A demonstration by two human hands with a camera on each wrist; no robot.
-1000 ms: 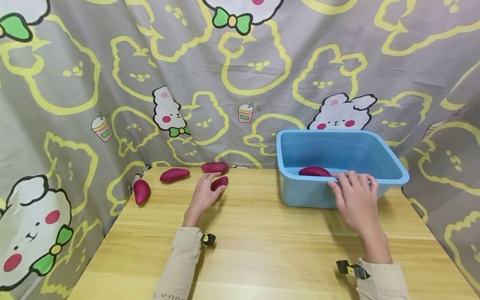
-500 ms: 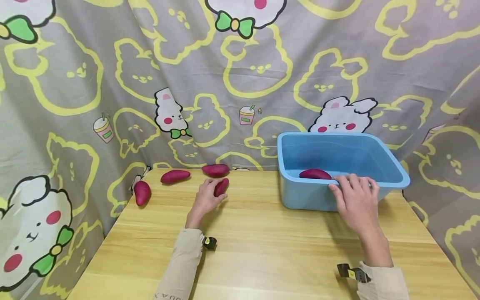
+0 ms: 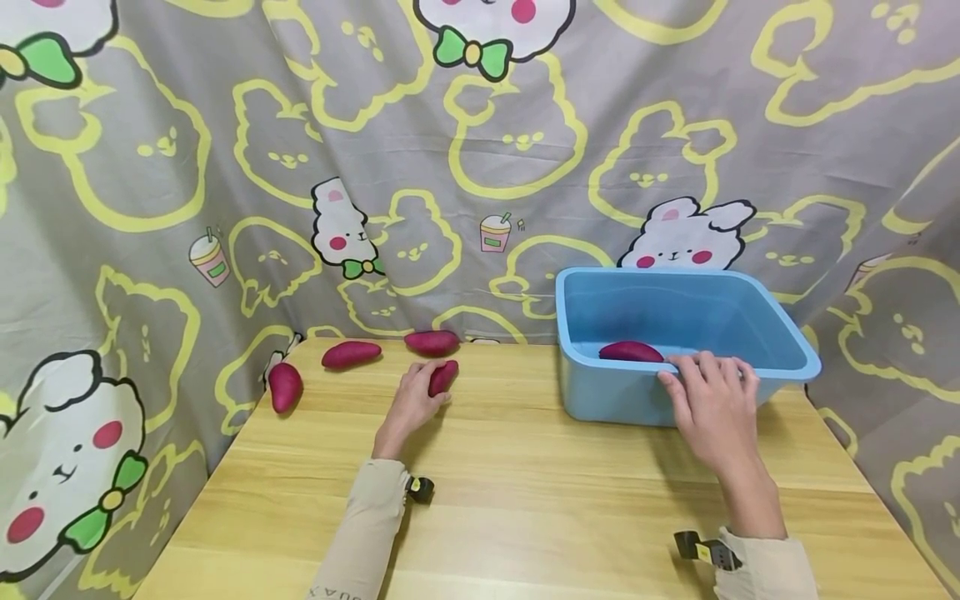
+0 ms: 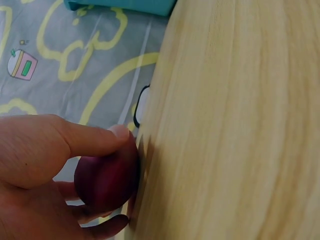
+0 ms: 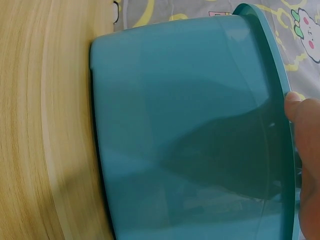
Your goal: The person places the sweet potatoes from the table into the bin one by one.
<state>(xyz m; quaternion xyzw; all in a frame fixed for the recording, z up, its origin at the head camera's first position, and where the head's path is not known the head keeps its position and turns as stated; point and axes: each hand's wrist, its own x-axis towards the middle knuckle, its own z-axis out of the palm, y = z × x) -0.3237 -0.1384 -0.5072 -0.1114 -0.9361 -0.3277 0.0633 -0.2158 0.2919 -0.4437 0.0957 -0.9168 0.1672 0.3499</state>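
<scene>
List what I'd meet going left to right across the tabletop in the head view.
Leftmost sweet potato, second sweet potato, left hand with gripped sweet potato, binned sweet potato, right hand gripping the blue bin.

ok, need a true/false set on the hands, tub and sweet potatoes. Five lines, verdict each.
1. The left hand grips a sweet potato. True.
2. The right hand grips the near rim of the blue tub. True.
3. The blue tub is tipped onto its side. False: it stands upright.
4. The blue tub holds nothing. False: one sweet potato shows inside it.
5. Three other sweet potatoes lie on the table. True.
</scene>
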